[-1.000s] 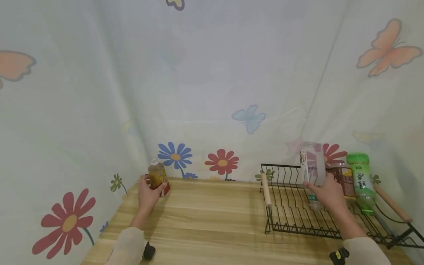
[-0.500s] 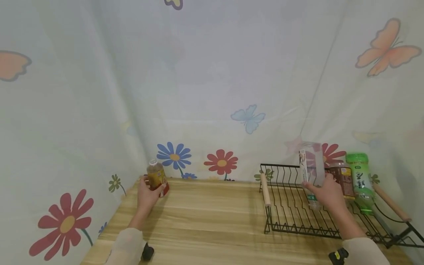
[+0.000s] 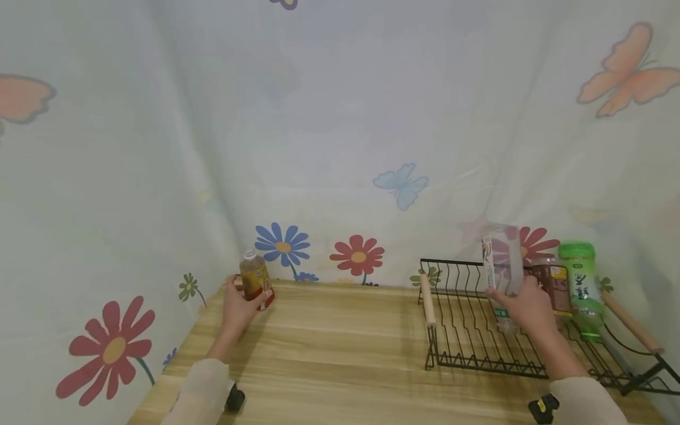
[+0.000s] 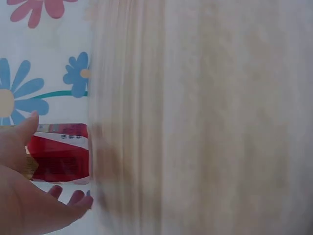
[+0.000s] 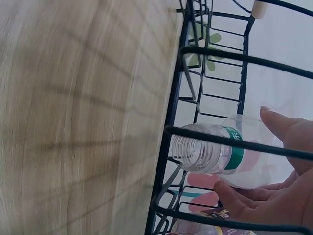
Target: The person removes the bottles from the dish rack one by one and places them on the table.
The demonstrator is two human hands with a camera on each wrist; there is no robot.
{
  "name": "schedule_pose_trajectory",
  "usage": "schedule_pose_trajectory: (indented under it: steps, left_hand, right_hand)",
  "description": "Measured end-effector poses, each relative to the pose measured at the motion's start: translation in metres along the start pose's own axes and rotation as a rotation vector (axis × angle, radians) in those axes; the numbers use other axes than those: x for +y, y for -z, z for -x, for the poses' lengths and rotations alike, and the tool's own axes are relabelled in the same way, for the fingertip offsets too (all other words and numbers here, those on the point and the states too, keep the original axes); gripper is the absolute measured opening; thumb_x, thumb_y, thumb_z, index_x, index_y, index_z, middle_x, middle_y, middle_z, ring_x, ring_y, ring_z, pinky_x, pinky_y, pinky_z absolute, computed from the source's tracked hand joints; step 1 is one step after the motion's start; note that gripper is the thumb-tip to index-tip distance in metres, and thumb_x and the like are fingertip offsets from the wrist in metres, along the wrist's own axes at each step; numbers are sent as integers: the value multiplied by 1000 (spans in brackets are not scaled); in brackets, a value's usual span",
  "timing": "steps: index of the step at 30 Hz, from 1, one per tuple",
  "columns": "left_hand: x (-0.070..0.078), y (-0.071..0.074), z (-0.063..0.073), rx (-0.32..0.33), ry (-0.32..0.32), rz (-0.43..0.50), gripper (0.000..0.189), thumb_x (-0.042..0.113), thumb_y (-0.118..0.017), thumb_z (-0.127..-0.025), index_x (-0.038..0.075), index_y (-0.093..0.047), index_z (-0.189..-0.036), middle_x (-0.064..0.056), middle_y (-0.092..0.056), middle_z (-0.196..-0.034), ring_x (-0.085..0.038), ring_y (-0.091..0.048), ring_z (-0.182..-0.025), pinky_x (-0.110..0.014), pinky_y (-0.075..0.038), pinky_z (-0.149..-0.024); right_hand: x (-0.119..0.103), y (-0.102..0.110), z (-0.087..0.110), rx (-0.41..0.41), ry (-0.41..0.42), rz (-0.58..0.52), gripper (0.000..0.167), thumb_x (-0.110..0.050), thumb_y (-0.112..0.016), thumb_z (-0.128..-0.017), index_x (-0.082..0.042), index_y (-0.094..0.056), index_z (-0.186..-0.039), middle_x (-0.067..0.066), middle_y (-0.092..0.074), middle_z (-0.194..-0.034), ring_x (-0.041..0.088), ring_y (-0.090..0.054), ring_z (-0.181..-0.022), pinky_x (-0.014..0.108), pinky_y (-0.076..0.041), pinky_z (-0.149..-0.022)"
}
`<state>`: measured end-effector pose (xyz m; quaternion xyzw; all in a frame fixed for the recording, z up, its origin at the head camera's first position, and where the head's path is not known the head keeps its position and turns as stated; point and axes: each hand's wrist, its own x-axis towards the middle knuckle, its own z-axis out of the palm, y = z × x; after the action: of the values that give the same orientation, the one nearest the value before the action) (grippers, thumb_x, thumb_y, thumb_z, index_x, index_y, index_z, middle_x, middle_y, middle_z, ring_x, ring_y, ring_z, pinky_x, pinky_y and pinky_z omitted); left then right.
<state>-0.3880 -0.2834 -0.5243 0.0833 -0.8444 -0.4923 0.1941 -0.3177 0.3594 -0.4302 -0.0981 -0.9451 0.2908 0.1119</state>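
Note:
My left hand (image 3: 241,304) curves round a bottle (image 3: 256,280) with a yellow and red label, at the table's back left. This bottle stands upright, and its thumb-side face shows red in the left wrist view, where several fingertips (image 4: 76,197) lie just off its other side. At the right, my right hand (image 3: 528,304) holds a clear plastic bottle (image 3: 504,260) upside down in the black wire rack (image 3: 467,319). Its open threaded neck (image 5: 195,149) and green band show between the wires in the right wrist view, with thumb and fingers on opposite sides of its body.
Beside the right hand, a brown-labelled container (image 3: 558,289) and a green bottle (image 3: 581,277), its narrow neck downward, stand in the rack. Wooden handles (image 3: 427,298) top the rack's ends. A flower-printed curtain (image 3: 340,147) hangs behind the wooden table (image 3: 340,342).
The head view has tipped slightly, so everything sits a little higher in it. Both hands stay on their bottles, with little movement.

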Motion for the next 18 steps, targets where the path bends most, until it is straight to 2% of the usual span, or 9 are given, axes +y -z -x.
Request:
schedule_pose_trajectory:
  steps: [4,6,9,11,14,18]
  left_hand:
    - [12,7,5,-16,9,-29,123,35,-86,-91,2,5,-168,-36,-34,-156,-53,-38,-144,-66,-32,-120]
    - [21,13,9,-24,3,-56,126,38,-84,-93,3,11,-167,-36,-31,-160,-54,-32,-148,-67,-27,-122]
    - [39,24,15,-27,-9,-115,129,46,-83,-92,3,12,-167,-35,-28,-162,-55,-29,-150,-68,-27,-121]
    - [53,31,19,-7,-35,-168,130,51,-83,-91,3,10,-168,-34,-27,-163,-57,-29,-149,-70,-29,-119]
    - [74,41,26,58,-131,-228,128,52,-85,-88,4,3,-169,-31,-29,-164,-57,-29,-148,-72,-31,-117]
    - [113,46,40,147,-327,-264,120,45,-89,-86,8,-11,-170,-24,-33,-164,-50,-27,-149,-68,-31,-118]
  right_hand:
    - [-1,3,0,0,-4,-2,97,-56,-70,-98,26,-33,-134,44,-54,-112,53,-64,-92,52,-56,-61]
    - [-2,4,2,19,-5,-21,96,-55,-71,-98,25,-33,-136,44,-54,-113,52,-64,-92,51,-56,-61]
    - [-4,6,6,47,-2,-46,97,-54,-72,-98,24,-32,-140,43,-54,-116,53,-63,-95,53,-56,-64]
    - [-7,11,9,61,4,-53,98,-53,-72,-98,23,-31,-144,44,-53,-119,55,-62,-100,57,-56,-68]
    - [-13,18,13,87,35,-60,99,-50,-72,-98,21,-27,-149,45,-51,-125,59,-58,-106,64,-54,-73]
    - [-25,24,19,119,112,-70,99,-47,-74,-98,16,-23,-156,45,-47,-135,62,-53,-115,73,-50,-83]
